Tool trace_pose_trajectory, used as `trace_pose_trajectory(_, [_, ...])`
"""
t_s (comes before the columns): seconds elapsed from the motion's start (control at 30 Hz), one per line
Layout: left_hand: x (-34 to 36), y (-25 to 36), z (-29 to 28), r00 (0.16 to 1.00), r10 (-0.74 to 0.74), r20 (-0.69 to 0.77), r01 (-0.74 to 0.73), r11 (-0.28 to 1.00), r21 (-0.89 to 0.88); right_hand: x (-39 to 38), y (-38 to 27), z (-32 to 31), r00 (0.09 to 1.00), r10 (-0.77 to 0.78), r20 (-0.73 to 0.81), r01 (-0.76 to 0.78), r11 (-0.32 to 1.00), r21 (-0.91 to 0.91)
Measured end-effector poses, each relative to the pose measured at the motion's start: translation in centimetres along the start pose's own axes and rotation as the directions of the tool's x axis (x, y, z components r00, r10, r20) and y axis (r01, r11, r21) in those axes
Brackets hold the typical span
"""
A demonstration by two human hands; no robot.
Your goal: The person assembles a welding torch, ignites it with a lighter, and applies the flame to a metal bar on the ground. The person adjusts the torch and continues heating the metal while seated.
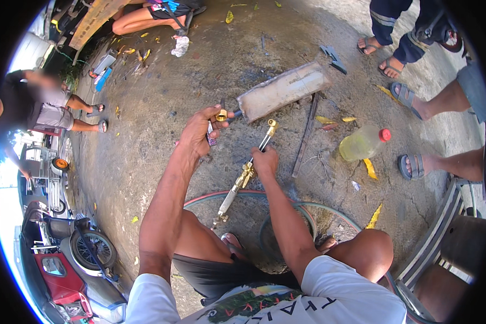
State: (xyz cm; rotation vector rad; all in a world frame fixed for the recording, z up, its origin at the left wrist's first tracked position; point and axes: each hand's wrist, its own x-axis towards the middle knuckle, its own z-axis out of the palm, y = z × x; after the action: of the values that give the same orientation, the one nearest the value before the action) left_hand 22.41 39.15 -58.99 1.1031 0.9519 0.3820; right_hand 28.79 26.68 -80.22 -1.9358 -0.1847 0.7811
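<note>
My left hand (200,131) grips a small brass fitting (221,115) between thumb and fingers, with a small pink-and-white object (211,140) lower in the same hand. My right hand (265,159) is wrapped round a brass and silver torch (233,190), its angled brass head (271,125) pointing away from me. Beyond my hands a worn flat metal slab (283,92) lies on the wet concrete beside a long narrow bar (306,135). Red and green hoses (329,211) loop on the ground around my feet.
A yellow-liquid bottle with red cap (356,143) stands at right. Co-workers' sandalled feet (414,167) are at right; a person (81,113) stands at left and another's legs (140,21) are behind. A red sidecar motorcycle (59,275) is at lower left, a metal bench (432,237) at lower right.
</note>
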Motion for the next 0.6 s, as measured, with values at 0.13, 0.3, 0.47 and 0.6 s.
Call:
trace_pose_trajectory(0.13, [0.0, 0.9, -2.2, 0.999, 0.046, 0.005, -0.045, 0.986, -0.159, -3.2, -4.2, 2.6, 0.985, -0.097, 0.142, 0.007, 0.847, 0.531])
trace_pose_trajectory(0.3, [-1.7, 2.7, -4.7, 0.990, 0.136, -0.029, -0.139, 0.959, -0.245, -6.5, -7.6, 4.9, 0.952, -0.277, 0.134, 0.189, 0.869, 0.456])
trace_pose_trajectory(0.47, [-3.9, 3.6, -6.6, 0.955, 0.291, -0.058, -0.297, 0.925, -0.238, -10.4, -12.2, 2.9, 0.895, -0.327, 0.304, 0.116, 0.828, 0.548])
trace_pose_trajectory(0.6, [-6.4, 4.0, -5.9, 0.905, 0.409, -0.120, -0.425, 0.884, -0.196, -12.7, -15.1, 0.8, 0.878, -0.369, 0.305, 0.120, 0.787, 0.606])
